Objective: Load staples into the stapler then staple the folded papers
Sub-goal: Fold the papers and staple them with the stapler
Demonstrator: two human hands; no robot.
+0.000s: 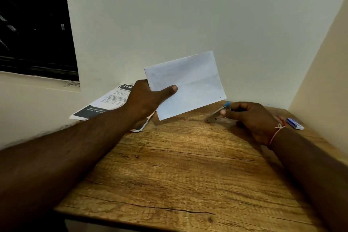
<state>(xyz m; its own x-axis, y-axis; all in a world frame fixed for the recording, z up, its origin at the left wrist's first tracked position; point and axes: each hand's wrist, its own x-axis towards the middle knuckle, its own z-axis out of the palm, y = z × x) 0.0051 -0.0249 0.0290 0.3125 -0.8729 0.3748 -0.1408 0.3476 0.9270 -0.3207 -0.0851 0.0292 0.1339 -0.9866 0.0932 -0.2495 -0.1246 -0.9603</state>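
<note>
Behind everything stands a pale wall [188, 15], and it meets a second wall at the right to make a corner. Below it a wooden tabletop [178, 165] with dark grain lines fills the lower part of the view. A dark window [33, 24] is at the upper left.

At the far left edge of the tabletop lies a pile of printed sheets [105, 103], partly hanging over the edge and partly hidden by the left forearm. Above the far part of the tabletop, the folded paper [192, 83] is held up in the air, white and tilted, with its lower right corner near the right hand.

The left hand [148, 98] grips this paper at its left edge, the thumb [169, 89] lying across the front. The right hand [252, 120] has its fingers curled around the stapler [216, 114]. This is silver with a blue end, blurred, and its metal tip points down and left, close to the tabletop. I cannot tell if it touches.

A small blue and white box [295, 123] lies near the right wall. A thin red and white thread [276, 132] is tied around the right wrist.
</note>
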